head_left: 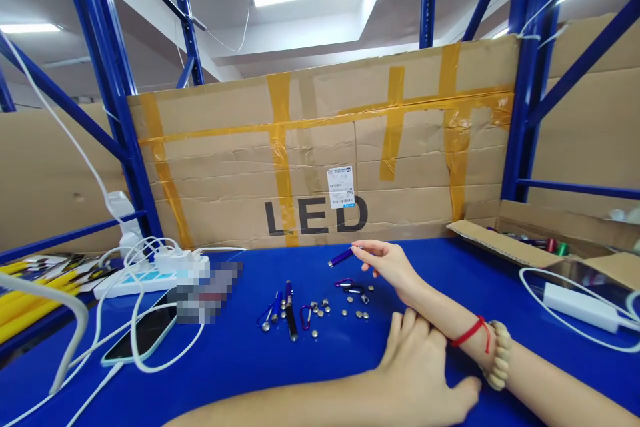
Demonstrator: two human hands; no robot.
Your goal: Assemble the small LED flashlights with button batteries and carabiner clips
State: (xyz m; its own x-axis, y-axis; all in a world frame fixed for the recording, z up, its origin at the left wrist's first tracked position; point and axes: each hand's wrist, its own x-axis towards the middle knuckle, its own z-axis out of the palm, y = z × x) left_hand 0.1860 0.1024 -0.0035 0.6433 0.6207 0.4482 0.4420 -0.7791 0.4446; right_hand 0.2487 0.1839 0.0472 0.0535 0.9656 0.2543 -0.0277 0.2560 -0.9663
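My right hand (383, 263), wearing a red string and a beaded bracelet at the wrist, pinches one end of a slim purple mini flashlight (341, 257) above the blue tabletop. My left hand (417, 363) is palm down with fingers stretched, close under the right forearm; whether they touch is unclear. In front of the hands lie a black pen-shaped flashlight (291, 323), blue tubes with a clip (275, 307), a dark red carabiner (305, 317) and a purple carabiner (344, 283) beside a dark tube (357, 293). Several silver button cells (315, 333) are scattered among them.
On the left, white cables (137, 347) loop over a phone (145, 333) and a power strip (120, 283). A white adapter (580, 307) with its cable and an open cardboard box (510, 243) sit right. A taped cardboard wall (240, 180) closes the back between blue posts (523, 80).
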